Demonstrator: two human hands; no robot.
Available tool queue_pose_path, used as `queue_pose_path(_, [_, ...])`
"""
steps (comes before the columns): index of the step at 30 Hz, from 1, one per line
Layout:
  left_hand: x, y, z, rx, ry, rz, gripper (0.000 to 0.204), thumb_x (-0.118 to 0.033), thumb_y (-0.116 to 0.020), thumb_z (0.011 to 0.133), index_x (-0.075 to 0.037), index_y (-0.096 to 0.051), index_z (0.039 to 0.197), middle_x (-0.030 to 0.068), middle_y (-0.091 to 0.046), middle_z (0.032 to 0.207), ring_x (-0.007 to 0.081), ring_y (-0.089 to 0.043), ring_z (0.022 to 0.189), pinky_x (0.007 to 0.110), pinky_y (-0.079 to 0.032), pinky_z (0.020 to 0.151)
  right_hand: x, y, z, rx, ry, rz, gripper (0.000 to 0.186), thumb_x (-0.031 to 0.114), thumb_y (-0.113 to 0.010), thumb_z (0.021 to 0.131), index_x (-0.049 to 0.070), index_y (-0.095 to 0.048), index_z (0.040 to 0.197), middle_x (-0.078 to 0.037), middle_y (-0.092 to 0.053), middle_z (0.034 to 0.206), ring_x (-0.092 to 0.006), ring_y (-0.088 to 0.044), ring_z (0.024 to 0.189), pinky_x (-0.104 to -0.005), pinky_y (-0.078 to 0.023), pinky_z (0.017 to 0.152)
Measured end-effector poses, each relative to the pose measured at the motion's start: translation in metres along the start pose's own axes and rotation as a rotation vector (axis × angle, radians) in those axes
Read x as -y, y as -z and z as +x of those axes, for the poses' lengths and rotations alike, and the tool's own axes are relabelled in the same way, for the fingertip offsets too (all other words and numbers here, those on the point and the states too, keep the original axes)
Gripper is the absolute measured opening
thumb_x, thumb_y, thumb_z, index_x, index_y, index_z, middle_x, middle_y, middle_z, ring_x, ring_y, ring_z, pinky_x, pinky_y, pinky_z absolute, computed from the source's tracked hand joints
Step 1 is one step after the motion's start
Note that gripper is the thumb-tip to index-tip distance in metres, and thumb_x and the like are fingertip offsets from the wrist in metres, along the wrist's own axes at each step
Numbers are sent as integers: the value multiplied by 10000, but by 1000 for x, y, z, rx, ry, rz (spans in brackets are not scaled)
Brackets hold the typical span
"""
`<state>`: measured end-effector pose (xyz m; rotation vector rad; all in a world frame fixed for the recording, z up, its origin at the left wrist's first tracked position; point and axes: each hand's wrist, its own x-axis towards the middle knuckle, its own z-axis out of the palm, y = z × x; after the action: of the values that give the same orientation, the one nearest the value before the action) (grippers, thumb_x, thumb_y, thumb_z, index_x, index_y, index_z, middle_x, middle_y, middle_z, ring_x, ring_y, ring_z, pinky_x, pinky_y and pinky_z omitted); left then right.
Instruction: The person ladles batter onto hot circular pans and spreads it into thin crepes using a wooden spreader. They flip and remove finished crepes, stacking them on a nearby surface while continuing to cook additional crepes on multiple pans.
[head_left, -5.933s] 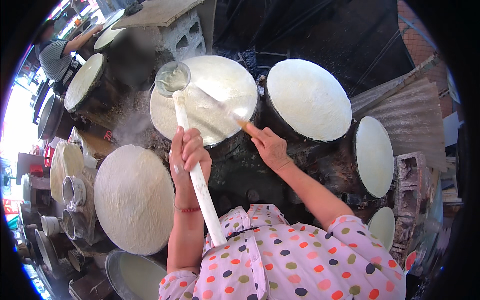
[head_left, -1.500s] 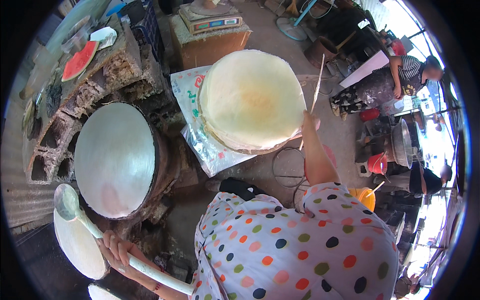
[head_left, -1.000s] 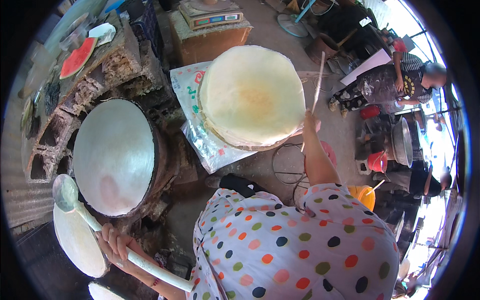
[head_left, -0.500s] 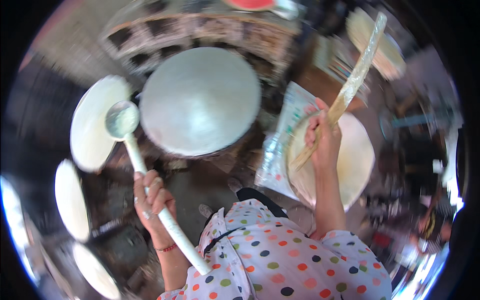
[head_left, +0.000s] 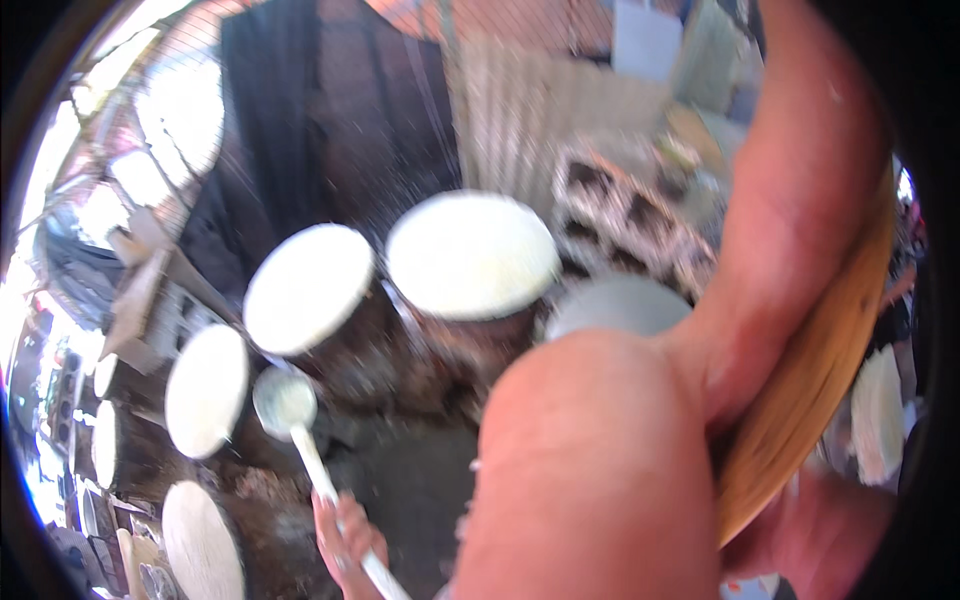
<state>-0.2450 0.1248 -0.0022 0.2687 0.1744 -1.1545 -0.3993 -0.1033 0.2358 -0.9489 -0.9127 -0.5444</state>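
My left hand (head_left: pixel 350 540) is closed round the white handle of a ladle (head_left: pixel 310 455), low in the head view. Whitish stuff shows in the ladle's round bowl, which is beside a round white-topped pot (head_left: pixel 207 390). My right hand (head_left: pixel 600 470) is raised very close to the camera, large and blurred, hiding the right middle of the view. One finger stretches up past the top edge. A flat wooden stick (head_left: pixel 820 370) runs behind that finger and appears gripped in this hand; its ends are hidden. Partly covered by the hand is a grey domed lid (head_left: pixel 620 305).
More round white-topped pots (head_left: pixel 470 255) stand in a curve on dark, rough stoves to the left and ahead. Behind them are a black cloth (head_left: pixel 340 130), a corrugated sheet (head_left: pixel 545 120) and hollow blocks (head_left: pixel 640 215). Bundled pale sheets (head_left: pixel 876 415) lie at the right edge.
My right hand has come up close to the camera with the wooden stick. The view has swung up and left, bringing more pots into sight. My left hand still grips the ladle.
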Motion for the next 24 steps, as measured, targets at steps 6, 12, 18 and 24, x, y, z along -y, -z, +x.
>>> queue_pose_path(6, [-55,-69,-114,-209,-466,245,174,-295,-445,1005,-125,-439,1041,-21,-383,699,58,-320,442,197,-294,326,-30,-33,122,398,65,215,816,216,-635,916,82,-85,1503,-118,-588,792,-45,-373,399,-185,-321,343])
queue_pose_path(12, [-75,-33,-167,-264,-518,135,221,-294,-425,1009,-145,-426,1171,14,-402,788,89,-357,500,204,-326,341,-102,-89,168,483,-70,254,819,220,-639,913,68,-88,1499,-127,-594,799,-45,-370,388,-183,-313,337])
queue_pose_path(18, [-99,-17,-239,-56,-565,33,117,-213,-403,1019,-108,-455,1020,-21,-380,753,63,-358,533,176,-289,369,-188,-132,192,576,-44,504,822,224,-643,910,53,-92,1496,-136,-599,806,-46,-366,377,-182,-306,332])
queue_pose_path(24, [-100,-26,-243,-242,-766,86,131,-242,-457,1003,-111,-457,1020,-30,-382,748,37,-366,528,152,-298,380,-228,-178,200,624,-193,613,826,227,-647,907,38,-95,1492,-145,-605,813,-46,-363,366,-180,-299,326])
